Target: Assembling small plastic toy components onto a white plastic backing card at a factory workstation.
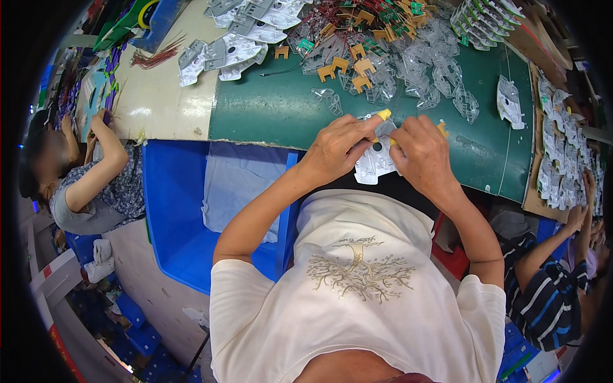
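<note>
At the table's near edge, both hands meet over a white and grey plastic housing [372, 169] with a dark round spot in its middle. My left hand [335, 148] is closed on its left side, and a yellow tip [384, 115] shows at its fingers. My right hand [423, 156] bends over the right side with its fingers drawn together in a pinch; whatever lies in them is hidden. Just beyond are a clear plastic piece [327, 100] and several orange-tan brackets [362, 83].
Clear plastic parts [418, 70] and red-wired circuit boards [383, 19] are heaped on the green mat [268, 108]. Grey-white housings [233, 54] lie far left; another housing [509, 102] lies right. A blue bin [175, 210] stands left of me. Co-workers sit on both sides.
</note>
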A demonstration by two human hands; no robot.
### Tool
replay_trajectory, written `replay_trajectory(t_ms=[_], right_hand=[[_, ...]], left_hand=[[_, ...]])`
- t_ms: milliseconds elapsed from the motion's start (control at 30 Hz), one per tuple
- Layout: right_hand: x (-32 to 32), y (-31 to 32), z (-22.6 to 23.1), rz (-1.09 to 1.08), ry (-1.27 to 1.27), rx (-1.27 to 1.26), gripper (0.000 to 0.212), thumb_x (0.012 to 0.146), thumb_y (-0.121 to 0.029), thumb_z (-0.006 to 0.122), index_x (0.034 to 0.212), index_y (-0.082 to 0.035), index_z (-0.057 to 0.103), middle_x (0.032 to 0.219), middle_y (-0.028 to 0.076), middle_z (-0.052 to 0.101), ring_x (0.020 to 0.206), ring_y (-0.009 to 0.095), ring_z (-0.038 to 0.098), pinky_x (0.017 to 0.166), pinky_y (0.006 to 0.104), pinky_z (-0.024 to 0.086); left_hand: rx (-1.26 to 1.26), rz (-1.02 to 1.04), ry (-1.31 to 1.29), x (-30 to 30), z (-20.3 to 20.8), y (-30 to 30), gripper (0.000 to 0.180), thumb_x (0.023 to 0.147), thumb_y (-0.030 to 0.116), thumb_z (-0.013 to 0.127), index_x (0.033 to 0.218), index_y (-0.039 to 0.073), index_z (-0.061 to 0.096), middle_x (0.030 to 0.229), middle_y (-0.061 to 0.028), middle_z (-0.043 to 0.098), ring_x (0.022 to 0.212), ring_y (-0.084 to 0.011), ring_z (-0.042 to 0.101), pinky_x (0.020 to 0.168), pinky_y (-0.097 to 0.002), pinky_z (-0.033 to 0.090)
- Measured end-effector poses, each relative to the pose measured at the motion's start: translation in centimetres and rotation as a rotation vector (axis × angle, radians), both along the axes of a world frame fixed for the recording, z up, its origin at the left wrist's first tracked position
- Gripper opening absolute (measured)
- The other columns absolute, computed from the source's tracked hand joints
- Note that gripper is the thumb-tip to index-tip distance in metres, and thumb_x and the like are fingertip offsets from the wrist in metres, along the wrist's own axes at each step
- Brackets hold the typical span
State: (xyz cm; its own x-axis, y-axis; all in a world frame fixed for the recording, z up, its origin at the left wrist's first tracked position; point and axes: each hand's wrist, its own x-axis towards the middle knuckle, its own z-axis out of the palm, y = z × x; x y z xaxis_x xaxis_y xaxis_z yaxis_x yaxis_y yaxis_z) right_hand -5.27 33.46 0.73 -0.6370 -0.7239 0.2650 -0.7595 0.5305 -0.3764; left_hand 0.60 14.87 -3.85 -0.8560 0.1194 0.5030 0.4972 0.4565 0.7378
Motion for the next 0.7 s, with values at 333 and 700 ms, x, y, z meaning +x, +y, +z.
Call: replay_trajectory(t_ms=[333,700], right_hand=[[0.0,0.0,1.0,0.104,-0.053,0.075,0.005,0.065,-0.002,0.065,0.069,0.0,0.064,0.077,0.011,0.053,0.08,0.026,0.051,0.07,0.0385,0.043],[0.2,-0.9,-0.3,-0.116,-0.058,-0.05,0.006,0.066,-0.003,0.065,0.065,0.001,0.061,0.069,0.012,0.054,0.07,0.029,0.054,0.065,0.0403,0.043]], left_hand=[[-0.013,-0.062,-0.027,-0.2,0.3,-0.1,0.06,0.073,-0.008,0.063,0.13,0.005,0.05,0.088,-0.0086,0.065,0.081,-0.0274,0.057,0.073,-0.0376,0.046],[-0.035,-0.086,-0.049,-0.3,0.2,-0.3,0.062,0.071,-0.009,0.066,0.13,0.005,0.051,0.087,-0.0088,0.066,0.079,-0.0261,0.059,0.072,-0.0355,0.048]])
